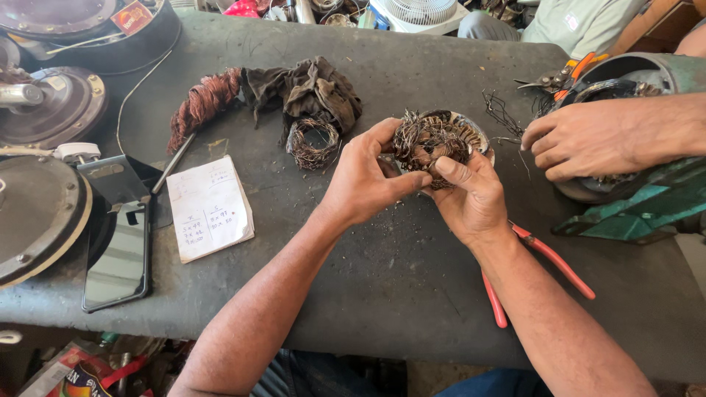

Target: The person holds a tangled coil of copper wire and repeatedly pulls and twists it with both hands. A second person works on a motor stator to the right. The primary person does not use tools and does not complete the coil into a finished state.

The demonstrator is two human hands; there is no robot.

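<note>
My left hand (364,180) and my right hand (471,198) both grip a round motor stator (471,132) whose tangled copper windings (426,140) bulge out of it. The stator is held just above the dark workbench (397,265), tilted toward me. My thumbs press on the wire bundle from the near side. A loose ring of old wire (312,143) lies on the bench just left of my left hand.
Red-handled pliers (548,268) lie under my right forearm. Another person's hand (581,140) rests on a green motor housing (647,198) at right. A notepad (209,209), phone (118,257), dark rag (309,92), copper coil bundle (202,103) and fan motor covers (37,213) sit left.
</note>
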